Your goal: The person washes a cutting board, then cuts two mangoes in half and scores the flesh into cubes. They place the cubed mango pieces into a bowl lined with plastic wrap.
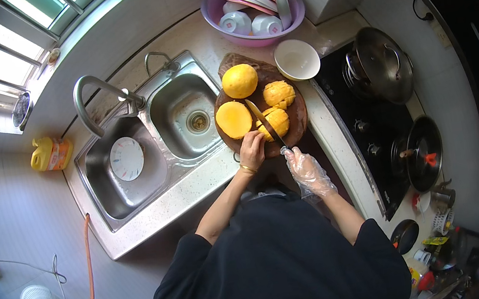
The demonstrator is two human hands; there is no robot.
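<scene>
In my right hand (305,168), covered by a clear plastic glove, is the handle of a kitchen knife (267,123). Its blade lies across a sliced piece of yellow fruit (279,120) on a round wooden cutting board (299,116). Bare and wearing a gold bangle, my left hand (253,148) holds the near left side of that piece with bent fingers. Left of the blade lies a fruit half (234,119) with its flat cut face up. A rounded yellow piece (239,81) sits at the back, and a cut-up piece (279,93) at the right.
Beyond the board stand a white bowl (297,59) and a purple basin (223,34) of dishes. A double steel sink (162,172) with a plate (127,159) and a tall faucet (85,81) is at left. The stove (343,103) at right carries a lidded pan (384,66) and a wok (423,153).
</scene>
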